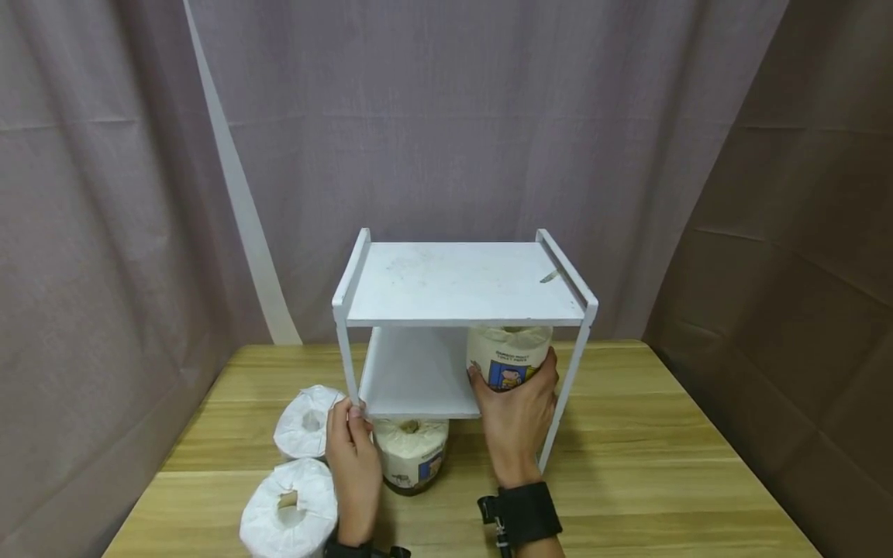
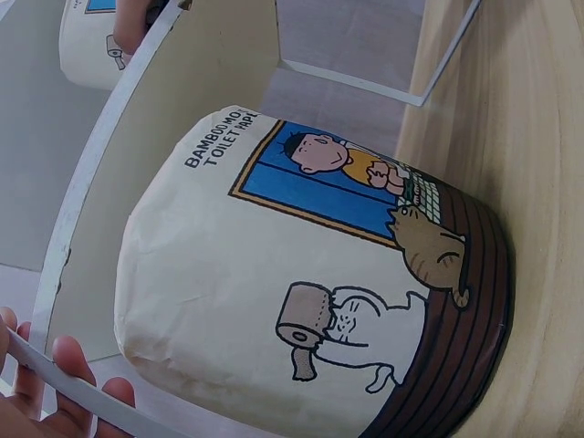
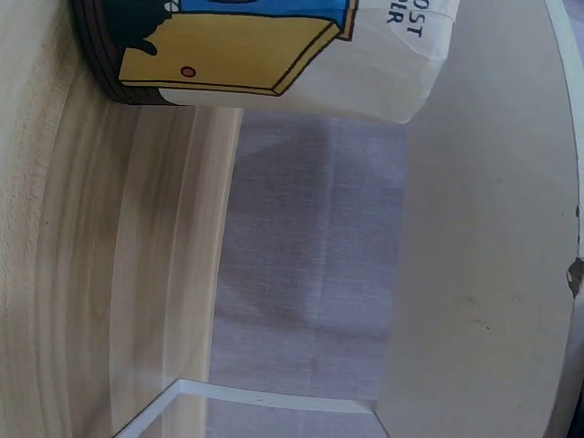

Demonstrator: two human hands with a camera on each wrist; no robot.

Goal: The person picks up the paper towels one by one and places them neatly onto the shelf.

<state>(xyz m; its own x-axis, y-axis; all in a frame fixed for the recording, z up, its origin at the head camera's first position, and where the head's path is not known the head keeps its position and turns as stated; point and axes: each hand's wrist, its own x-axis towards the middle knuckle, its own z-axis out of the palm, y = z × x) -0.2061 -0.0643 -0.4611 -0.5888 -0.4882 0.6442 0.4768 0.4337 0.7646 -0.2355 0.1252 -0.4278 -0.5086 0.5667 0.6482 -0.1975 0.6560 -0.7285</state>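
Observation:
My right hand [image 1: 518, 418] grips a toilet paper roll [image 1: 512, 349], thumb on its left side and fingers on its right. That roll stands upright at the right of the middle board of a small white shelf rack [image 1: 446, 283], partly hidden under the top board. Fingers of my left hand [image 1: 354, 457] hold the rack's left front post [image 2: 91, 392]. Below the middle board a second printed roll [image 1: 412, 453] stands on the table, just right of my left hand; it fills much of the left wrist view and shows at the top of the right wrist view.
Two white-wrapped rolls [image 1: 289, 515] stand on the wooden table [image 1: 663, 457] to the left of my left hand. The rack's right front post [image 1: 563, 395] rises just right of my right hand. Grey curtains [image 1: 446, 132] hang behind the table.

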